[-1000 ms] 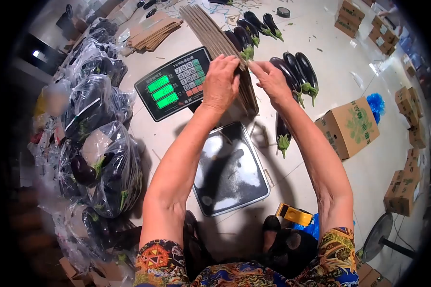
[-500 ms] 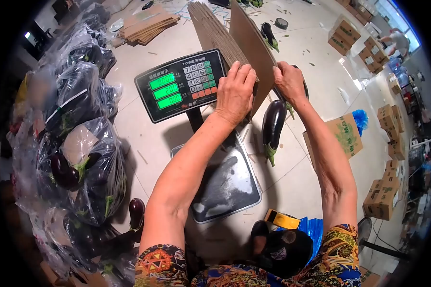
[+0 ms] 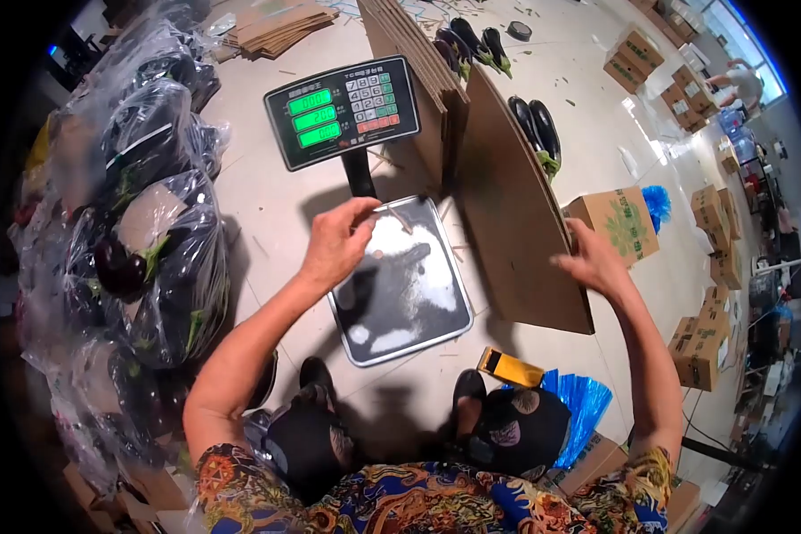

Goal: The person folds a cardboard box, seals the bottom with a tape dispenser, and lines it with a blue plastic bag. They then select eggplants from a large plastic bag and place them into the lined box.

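My left hand (image 3: 336, 240) is over the back left of a scale's platform (image 3: 409, 298), its fingers bent together. A thin brown strip (image 3: 400, 218) extends from its fingertips. Behind the platform, the scale's display (image 3: 343, 111) glows green. My right hand (image 3: 594, 256) pinches the near right edge of a large cardboard sheet (image 3: 516, 205), thumb on the inner face and fingers behind. That sheet stands on edge to the right of the scale. More cardboard sheets (image 3: 409, 76) stand upright behind the platform. Beyond the sheet, eggplants (image 3: 536, 129) lie on the floor.
Plastic bags of eggplants (image 3: 147, 267) line the left side. At my feet are a yellow box (image 3: 510, 367) and blue plastic strips (image 3: 578, 414). A printed carton (image 3: 618, 222) and stacked boxes (image 3: 699, 343) are on the right; a person (image 3: 740, 84) is far back right.
My left hand has left the upright cardboard and come down over the scale platform. My right hand has pulled one sheet toward me and to the right, apart from the others.
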{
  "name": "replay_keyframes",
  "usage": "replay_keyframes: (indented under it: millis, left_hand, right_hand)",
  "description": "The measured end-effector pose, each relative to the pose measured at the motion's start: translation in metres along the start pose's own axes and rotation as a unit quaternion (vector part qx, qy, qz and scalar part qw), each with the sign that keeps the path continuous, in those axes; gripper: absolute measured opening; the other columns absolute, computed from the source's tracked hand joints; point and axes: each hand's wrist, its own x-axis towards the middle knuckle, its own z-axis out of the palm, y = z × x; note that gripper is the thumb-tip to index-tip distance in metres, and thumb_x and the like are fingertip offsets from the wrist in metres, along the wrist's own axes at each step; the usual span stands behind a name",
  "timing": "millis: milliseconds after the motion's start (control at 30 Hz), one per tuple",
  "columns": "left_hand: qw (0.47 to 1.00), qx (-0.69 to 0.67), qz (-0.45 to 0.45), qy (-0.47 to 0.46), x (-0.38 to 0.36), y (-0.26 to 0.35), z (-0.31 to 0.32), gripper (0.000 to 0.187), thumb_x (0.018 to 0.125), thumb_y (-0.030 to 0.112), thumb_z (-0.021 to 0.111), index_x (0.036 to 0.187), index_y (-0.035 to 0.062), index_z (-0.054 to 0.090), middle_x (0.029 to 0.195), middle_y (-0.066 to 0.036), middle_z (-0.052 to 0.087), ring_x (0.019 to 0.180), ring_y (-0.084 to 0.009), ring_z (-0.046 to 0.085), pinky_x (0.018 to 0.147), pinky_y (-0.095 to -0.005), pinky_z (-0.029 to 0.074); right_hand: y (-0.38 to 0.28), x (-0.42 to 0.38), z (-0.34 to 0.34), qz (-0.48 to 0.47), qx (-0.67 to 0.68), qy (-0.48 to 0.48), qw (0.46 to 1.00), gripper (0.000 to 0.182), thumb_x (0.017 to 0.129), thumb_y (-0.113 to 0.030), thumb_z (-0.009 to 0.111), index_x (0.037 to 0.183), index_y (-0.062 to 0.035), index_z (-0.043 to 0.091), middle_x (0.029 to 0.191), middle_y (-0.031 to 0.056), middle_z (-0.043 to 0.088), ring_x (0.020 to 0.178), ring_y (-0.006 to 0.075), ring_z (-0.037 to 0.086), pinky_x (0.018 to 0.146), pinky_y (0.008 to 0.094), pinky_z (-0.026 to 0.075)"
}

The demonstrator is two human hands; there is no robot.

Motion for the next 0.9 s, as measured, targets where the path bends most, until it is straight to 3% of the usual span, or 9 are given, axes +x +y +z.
replay_keyframes:
  millis: [167,267,333,400,533,667,733,833,900]
  left_hand:
    - [0.989,0.01,-0.02,-0.149,-0.056,0.024,0.007,0.03,0.09,0.011,0.061,0.118,-0.0001,0.062,0.098,-0.011,0.071,0.093,-0.0145,0.066,0.084,-0.0282,0.052]
    - [0.988,0.008,-0.015,-0.154,-0.083,0.03,-0.015,0.03,0.086,0.013,0.062,0.114,0.0028,0.065,0.096,-0.017,0.071,0.084,-0.0229,0.07,0.077,-0.0317,0.054]
    - [0.984,-0.053,-0.041,-0.164,-0.088,0.014,-0.033,0.03,0.088,0.015,0.061,0.115,0.0012,0.065,0.093,-0.01,0.071,0.086,-0.0149,0.068,0.077,-0.0277,0.054]
    - [0.986,-0.083,-0.085,-0.113,-0.09,0.032,-0.048,0.032,0.09,0.017,0.06,0.118,-0.0002,0.064,0.094,-0.01,0.07,0.087,-0.0142,0.067,0.076,-0.0269,0.053]
    - [0.979,-0.178,-0.062,-0.076,-0.085,0.064,-0.05,0.046,0.096,0.032,0.057,0.128,-0.0008,0.056,0.109,-0.015,0.067,0.1,-0.0199,0.065,0.085,-0.0288,0.051]
    - [0.967,-0.254,-0.014,0.003,-0.084,0.105,-0.045,0.064,0.095,0.046,0.054,0.139,0.0008,0.043,0.13,-0.02,0.054,0.12,-0.0269,0.054,0.095,-0.0356,0.047]
    - [0.961,-0.275,0.005,0.023,-0.085,0.114,-0.049,0.073,0.094,0.052,0.054,0.144,0.0012,0.037,0.14,-0.021,0.045,0.129,-0.0291,0.046,0.099,-0.0395,0.045]
    - [0.965,-0.26,0.007,0.031,-0.088,0.115,-0.051,0.093,0.087,0.065,0.055,0.149,0.001,0.027,0.151,-0.019,0.029,0.139,-0.0309,0.031,0.104,-0.0475,0.039]
    - [0.973,-0.225,-0.003,0.053,-0.081,0.101,-0.047,0.108,0.079,0.071,0.061,0.151,0.0016,0.019,0.15,-0.019,0.029,0.137,-0.0307,0.032,0.102,-0.0467,0.04]
  right_hand:
    - [0.017,0.025,0.03,0.002,0.071,0.04,0.997,0.042,0.076,-0.028,0.07,0.102,0.0044,0.064,0.09,0.0257,0.068,0.084,0.0361,0.068,0.076,0.0417,0.052]
    - [-0.012,-0.046,-0.002,-0.05,0.152,0.091,0.983,0.028,0.087,-0.015,0.063,0.105,0.0063,0.064,0.088,0.0132,0.07,0.081,0.0193,0.065,0.074,0.0342,0.052]
    - [-0.025,-0.106,-0.028,-0.113,0.181,0.122,0.969,0.033,0.088,-0.012,0.062,0.116,0.006,0.06,0.101,0.014,0.069,0.091,0.0156,0.064,0.079,0.0293,0.049]
    - [-0.071,-0.164,-0.056,0.011,0.29,0.108,0.951,0.032,0.088,-0.011,0.062,0.114,0.0065,0.06,0.096,0.0094,0.068,0.084,0.0127,0.06,0.076,0.0301,0.05]
    - [-0.122,-0.239,-0.068,-0.023,0.144,0.189,0.971,0.031,0.087,-0.012,0.058,0.111,0.0072,0.06,0.08,0.0082,0.065,0.072,0.0117,0.055,0.066,0.028,0.047]
    - [-0.149,-0.266,-0.058,-0.007,0.056,0.144,0.988,0.026,0.083,-0.008,0.059,0.106,0.005,0.061,0.066,0.0078,0.055,0.061,0.0126,0.048,0.058,0.0295,0.043]
    - [-0.168,-0.271,-0.036,-0.057,0.09,0.115,0.988,0.024,0.08,-0.006,0.06,0.102,0.0036,0.06,0.065,0.0128,0.052,0.059,0.0213,0.053,0.059,0.035,0.044]
    - [-0.152,-0.252,0.013,-0.146,0.095,0.033,0.984,0.027,0.078,-0.005,0.06,0.104,0.0011,0.058,0.081,0.0224,0.058,0.074,0.0439,0.055,0.066,0.0445,0.046]
    - [-0.153,-0.235,0.044,-0.198,0.066,0.037,0.977,0.031,0.079,-0.005,0.061,0.109,0.0016,0.055,0.094,0.0215,0.058,0.08,0.0428,0.057,0.07,0.0455,0.047]
